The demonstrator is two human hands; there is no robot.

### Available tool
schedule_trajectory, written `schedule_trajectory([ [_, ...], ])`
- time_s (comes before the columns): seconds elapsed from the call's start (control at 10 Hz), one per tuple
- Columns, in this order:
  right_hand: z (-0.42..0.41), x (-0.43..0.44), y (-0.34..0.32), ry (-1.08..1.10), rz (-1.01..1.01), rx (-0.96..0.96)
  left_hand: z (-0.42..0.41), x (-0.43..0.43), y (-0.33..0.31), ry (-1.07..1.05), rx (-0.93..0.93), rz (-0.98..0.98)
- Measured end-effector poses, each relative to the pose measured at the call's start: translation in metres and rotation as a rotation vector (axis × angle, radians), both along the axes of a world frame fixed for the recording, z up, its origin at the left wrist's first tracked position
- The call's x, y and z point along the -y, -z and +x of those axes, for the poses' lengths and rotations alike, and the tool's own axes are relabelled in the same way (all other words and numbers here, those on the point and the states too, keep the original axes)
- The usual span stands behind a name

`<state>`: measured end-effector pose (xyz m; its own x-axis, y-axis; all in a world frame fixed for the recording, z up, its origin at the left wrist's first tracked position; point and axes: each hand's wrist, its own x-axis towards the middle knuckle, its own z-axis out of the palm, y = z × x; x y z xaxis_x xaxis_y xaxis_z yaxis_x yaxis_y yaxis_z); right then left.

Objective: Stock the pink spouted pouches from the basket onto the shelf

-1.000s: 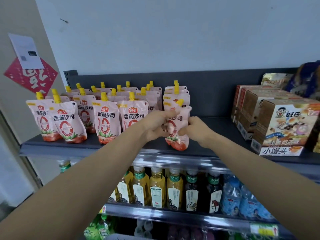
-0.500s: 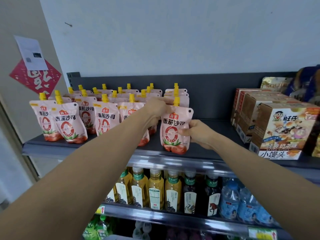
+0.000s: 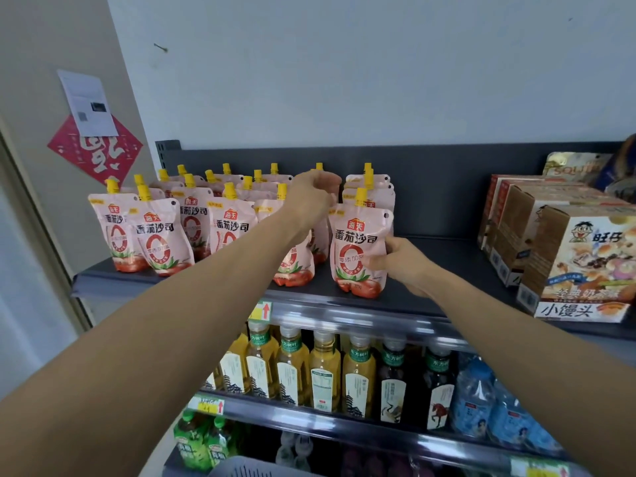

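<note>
Pinching the front pouch (image 3: 358, 249) on the shelf (image 3: 437, 266), right hand (image 3: 401, 263); left hand (image 3: 315, 196) curled, hold unclear.

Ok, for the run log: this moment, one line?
step: placing | right hand: holds front pouch upright on shelf | left hand: curled, grip unclear

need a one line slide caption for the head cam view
Right hand steadies a pink spouted pouch upright at the front of the top shelf, left hand curled among the stocked pouches.

pink yellow-capped pouches (image 3: 359, 249) upright in rows on dark shelf (image 3: 430, 304)
</note>
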<state>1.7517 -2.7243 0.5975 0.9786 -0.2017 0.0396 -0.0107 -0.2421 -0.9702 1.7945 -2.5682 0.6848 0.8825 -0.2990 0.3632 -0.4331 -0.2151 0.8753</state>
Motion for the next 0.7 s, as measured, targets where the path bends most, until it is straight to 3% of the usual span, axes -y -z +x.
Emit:
schedule_trajectory([
  [0.3,0.0,-0.005,-0.005,0.107,0.029,0.017,-0.004,-0.031,0.001,0.053,0.114,0.009],
  [0.7,-0.022,-0.027,-0.019,0.312,0.008,0.177,-0.008,-0.073,0.018,0.151,0.157,0.103],
])
